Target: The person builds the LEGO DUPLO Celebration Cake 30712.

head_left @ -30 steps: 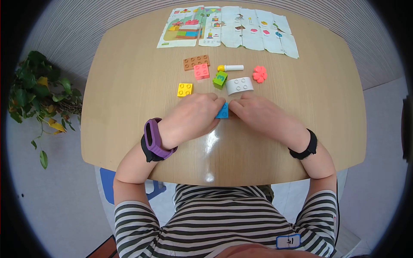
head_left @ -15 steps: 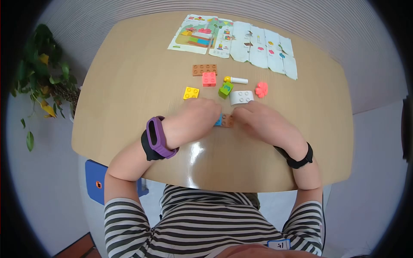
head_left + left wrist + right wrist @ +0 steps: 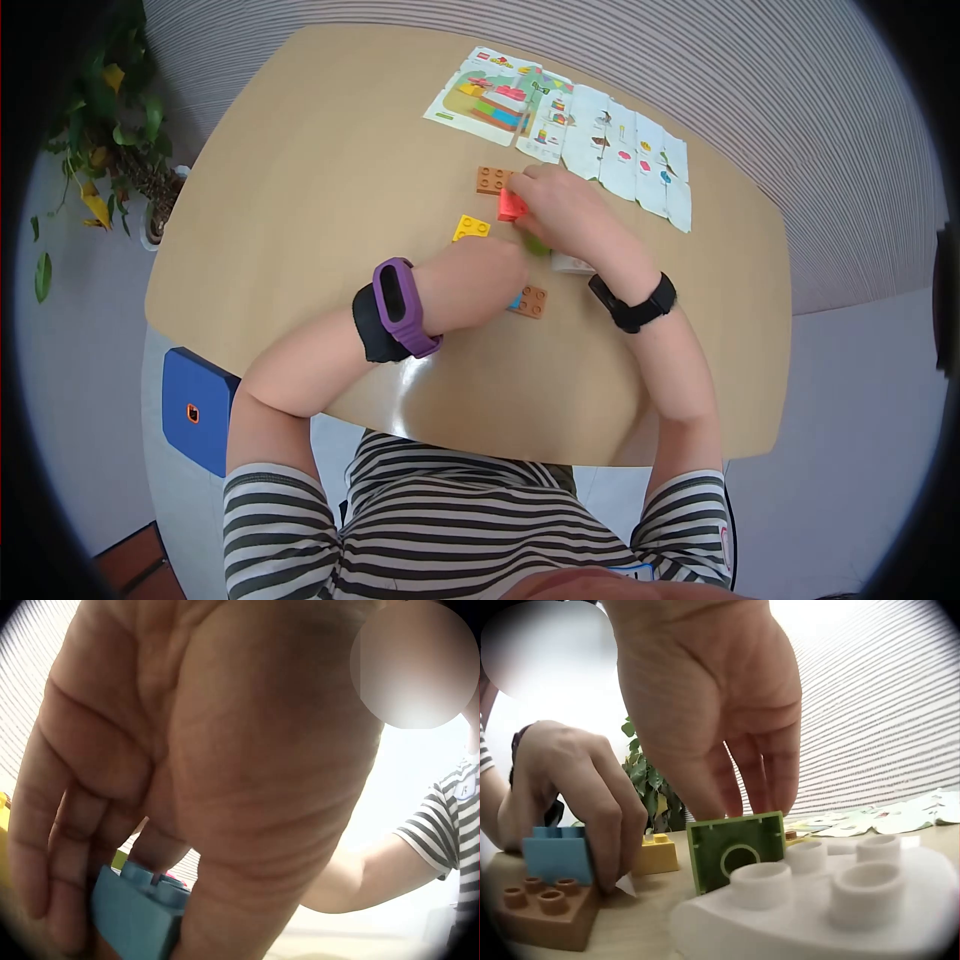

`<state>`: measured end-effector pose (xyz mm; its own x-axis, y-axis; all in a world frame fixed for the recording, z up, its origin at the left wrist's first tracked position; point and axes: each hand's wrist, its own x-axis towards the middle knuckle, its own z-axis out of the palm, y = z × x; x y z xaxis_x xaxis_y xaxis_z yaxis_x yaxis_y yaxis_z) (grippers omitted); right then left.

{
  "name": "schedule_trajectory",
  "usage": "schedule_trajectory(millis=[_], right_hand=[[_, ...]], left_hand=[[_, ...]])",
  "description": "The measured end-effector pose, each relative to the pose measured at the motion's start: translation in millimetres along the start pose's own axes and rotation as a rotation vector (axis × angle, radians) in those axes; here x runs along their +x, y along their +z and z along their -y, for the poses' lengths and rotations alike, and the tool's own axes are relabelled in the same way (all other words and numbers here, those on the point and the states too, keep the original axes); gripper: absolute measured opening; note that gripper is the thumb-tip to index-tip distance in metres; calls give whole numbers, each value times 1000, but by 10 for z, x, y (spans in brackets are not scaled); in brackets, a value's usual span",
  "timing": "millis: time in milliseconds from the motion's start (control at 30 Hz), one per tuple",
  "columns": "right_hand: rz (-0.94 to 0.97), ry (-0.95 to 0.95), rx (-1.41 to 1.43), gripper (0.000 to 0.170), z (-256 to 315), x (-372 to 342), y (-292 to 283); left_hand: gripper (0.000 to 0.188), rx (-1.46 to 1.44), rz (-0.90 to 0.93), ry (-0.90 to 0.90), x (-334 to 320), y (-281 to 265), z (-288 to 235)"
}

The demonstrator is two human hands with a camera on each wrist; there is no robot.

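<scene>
Smooth plastic blue brick point(image 3: 557, 861), creased paper sheet point(image 3: 580, 130), glossy wood-look table point(image 3: 300, 200)

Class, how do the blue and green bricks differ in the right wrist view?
The blue brick sits upright on a brown brick; the green brick is tipped on its side. The blue brick's studs show; the green brick shows its hollow underside instead. Both are toy building bricks.
</scene>
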<state>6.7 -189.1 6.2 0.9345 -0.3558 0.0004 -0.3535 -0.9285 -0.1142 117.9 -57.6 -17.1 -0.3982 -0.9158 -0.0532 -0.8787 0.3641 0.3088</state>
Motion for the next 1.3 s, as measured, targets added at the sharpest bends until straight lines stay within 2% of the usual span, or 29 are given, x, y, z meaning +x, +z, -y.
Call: schedule_trajectory(millis=[233,333,433,533,633,733,933,1300], right_hand=[[-2,5,-57,24,7,85,115],[-224,-4,1,27,2,-69,20],[-329,-41,68,25,25,-395,-243],[-261,-80,199,28,31,-765,-330],[-57,-25,184,28,110,-1036,-352],[-35,-133,207,27,124,-1106,-193],[-58,-105,175,22,177,-1126,-54],[-46,-78,143,22,268,-1109,-74]], left_hand=[[12,17,-11,29,4,6,-6],[12,-5,-31,25,5,7,-5],[16,-30,-13,13,12,-18,-21],[20,-38,-19,11,40,54,-6],[22,-91,11,-57,50,46,-56],[22,-57,1,-9,72,77,-104],[29,-49,23,4,68,98,-176],[30,-21,-32,-11,49,117,-187]])
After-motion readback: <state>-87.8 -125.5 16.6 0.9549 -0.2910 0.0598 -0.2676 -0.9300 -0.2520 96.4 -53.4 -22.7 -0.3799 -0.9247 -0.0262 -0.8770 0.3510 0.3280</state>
